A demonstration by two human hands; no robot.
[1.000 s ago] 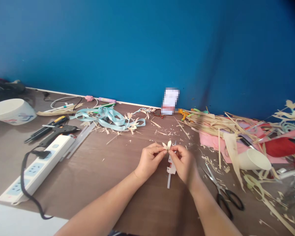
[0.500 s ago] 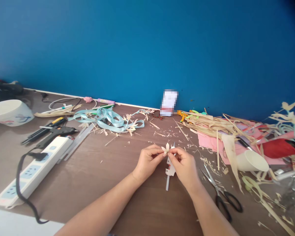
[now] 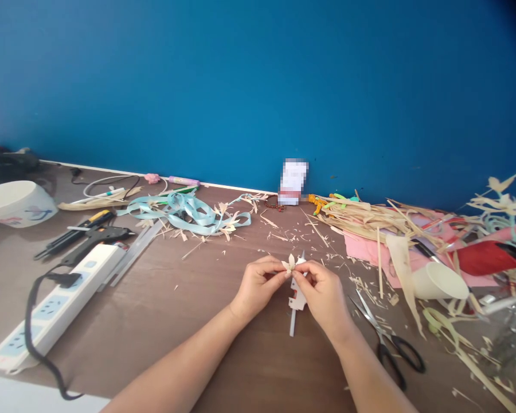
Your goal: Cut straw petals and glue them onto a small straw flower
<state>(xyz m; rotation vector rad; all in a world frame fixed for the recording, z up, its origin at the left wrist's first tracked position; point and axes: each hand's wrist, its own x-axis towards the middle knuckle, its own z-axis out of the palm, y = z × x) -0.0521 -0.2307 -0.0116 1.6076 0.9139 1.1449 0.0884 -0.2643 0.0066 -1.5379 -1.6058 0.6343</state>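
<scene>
A small cream flower with pointed petals, seemingly of dried husk, is pinched between my two hands. My left hand grips it from the left with thumb and fingertips. From the right, the thumb and forefinger of my right hand close on it. Beneath the hands lies a white glue gun with a clear glue stick poking out toward me; my right hand hides part of it. Scissors with black handles rest half spread to the right of my right forearm.
On the left are a power strip, a black glue gun, glue sticks and a white bowl. Blue ribbon lies at the back. Husk strips, a paper cup and a red bundle crowd the right.
The flower has tipped slightly between my fingertips, its petals now looking more spread. Both hands keep nearly the same place, and the view has shifted a little.
</scene>
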